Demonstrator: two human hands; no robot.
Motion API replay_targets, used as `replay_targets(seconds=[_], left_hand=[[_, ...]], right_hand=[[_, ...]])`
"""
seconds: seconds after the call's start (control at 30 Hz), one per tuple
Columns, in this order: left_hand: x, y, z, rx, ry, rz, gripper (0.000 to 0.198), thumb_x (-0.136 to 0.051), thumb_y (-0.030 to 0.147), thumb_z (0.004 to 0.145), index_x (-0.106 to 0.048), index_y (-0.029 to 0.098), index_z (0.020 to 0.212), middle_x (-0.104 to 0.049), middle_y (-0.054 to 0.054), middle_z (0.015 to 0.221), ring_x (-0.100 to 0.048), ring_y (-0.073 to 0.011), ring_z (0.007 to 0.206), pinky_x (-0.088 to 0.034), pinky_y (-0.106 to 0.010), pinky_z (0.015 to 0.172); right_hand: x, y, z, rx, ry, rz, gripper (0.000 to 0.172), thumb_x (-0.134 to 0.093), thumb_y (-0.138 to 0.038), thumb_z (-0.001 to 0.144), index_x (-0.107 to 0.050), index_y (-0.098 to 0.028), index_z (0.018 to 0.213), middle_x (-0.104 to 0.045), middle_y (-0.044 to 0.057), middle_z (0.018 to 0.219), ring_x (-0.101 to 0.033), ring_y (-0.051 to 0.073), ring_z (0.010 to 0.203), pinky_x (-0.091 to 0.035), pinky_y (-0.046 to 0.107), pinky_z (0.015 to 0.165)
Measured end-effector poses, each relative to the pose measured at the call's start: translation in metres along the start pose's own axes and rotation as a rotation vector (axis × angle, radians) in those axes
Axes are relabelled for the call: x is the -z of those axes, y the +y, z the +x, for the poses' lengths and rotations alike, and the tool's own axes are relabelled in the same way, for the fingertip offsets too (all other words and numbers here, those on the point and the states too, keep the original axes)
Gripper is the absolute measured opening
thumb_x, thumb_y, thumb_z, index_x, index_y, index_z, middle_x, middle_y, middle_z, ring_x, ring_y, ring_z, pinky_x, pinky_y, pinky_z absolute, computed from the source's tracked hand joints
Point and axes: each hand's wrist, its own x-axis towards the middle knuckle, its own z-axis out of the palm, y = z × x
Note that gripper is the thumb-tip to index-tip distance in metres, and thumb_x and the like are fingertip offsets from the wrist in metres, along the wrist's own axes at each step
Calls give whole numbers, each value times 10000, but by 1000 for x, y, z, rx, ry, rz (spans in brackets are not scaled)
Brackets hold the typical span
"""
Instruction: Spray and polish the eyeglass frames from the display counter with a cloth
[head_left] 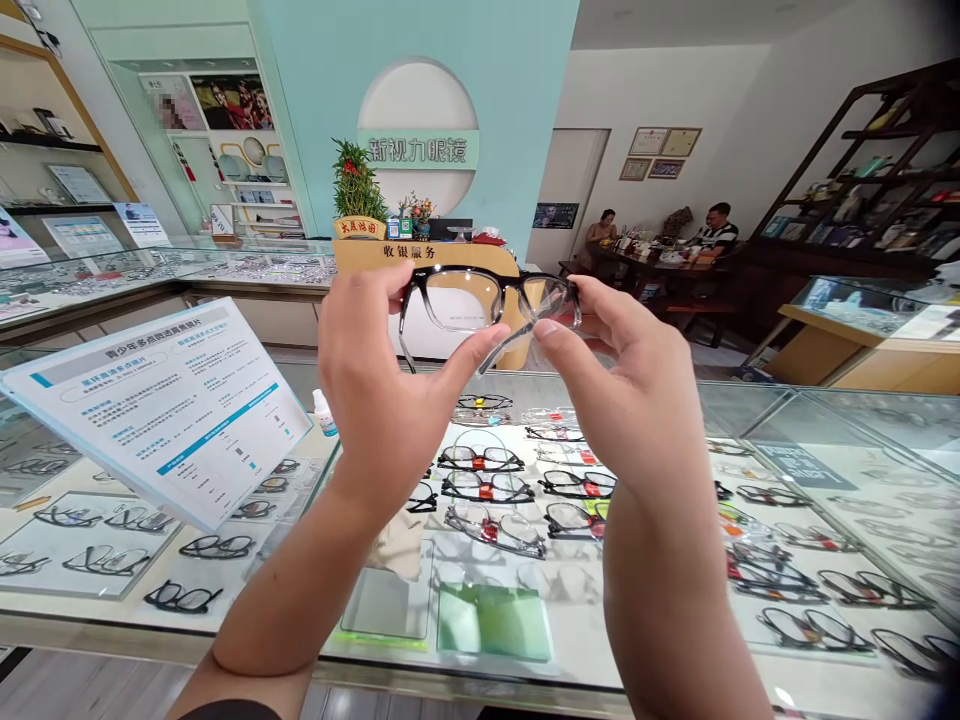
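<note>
A pair of eyeglasses [501, 282], black along the top and clear below, is held up above the glass counter. My left hand [382, 370] grips the frame at its left end, its thumb reaching under the left lens. At the other end, the fingers and thumb of my right hand [622, 360] pinch the right side of the frame and a temple arm. One temple slants down between the hands, and the other hangs near my left fingers. Under my hands, inside the display counter [577, 640], lie rows of spectacle frames [487, 487].
A printed lens sign [165, 400] leans on the counter at left, with a small white bottle [324, 412] beside it. A green box [495, 620] lies near the front edge. Beyond stands a cashier desk [352, 255]. Two people sit at a table [660, 265] at the back right.
</note>
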Motion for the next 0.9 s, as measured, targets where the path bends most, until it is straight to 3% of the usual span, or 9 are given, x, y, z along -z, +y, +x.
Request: replay_targets(seconds=[0.53, 0.73, 0.9], left_hand=[[1, 2, 1, -4, 16, 11, 605, -917, 652, 856, -641, 292, 1257, -713, -86, 1248, -695, -363, 1267, -570, -548, 1089], [2, 2, 1, 15, -1, -29, 638, -922, 659, 843, -642, 300, 1290, -708, -98, 1284, -655, -396, 1352, -547, -598, 1139], [5, 3, 1, -35, 34, 26, 638, -935, 649, 835, -649, 303, 1289, -728, -94, 1271, -696, -369, 1288, -585, -572, 1112]], right_hand=[[-4, 2, 1, -28, -8, 14, 248, -636, -418, 1019, -773, -290, 1181, -809, 78, 1113, -755, 300, 1051, -636, 526, 992], [-4, 3, 2, -18, -32, 15, 245, -619, -413, 1026, -770, -285, 1170, -799, 70, 1095, -745, 291, 1046, -623, 506, 993], [-6, 4, 2, -36, -47, 42, 264, -628, -421, 1032, -774, -285, 1205, -797, 82, 1114, -741, 299, 1073, -632, 531, 997]])
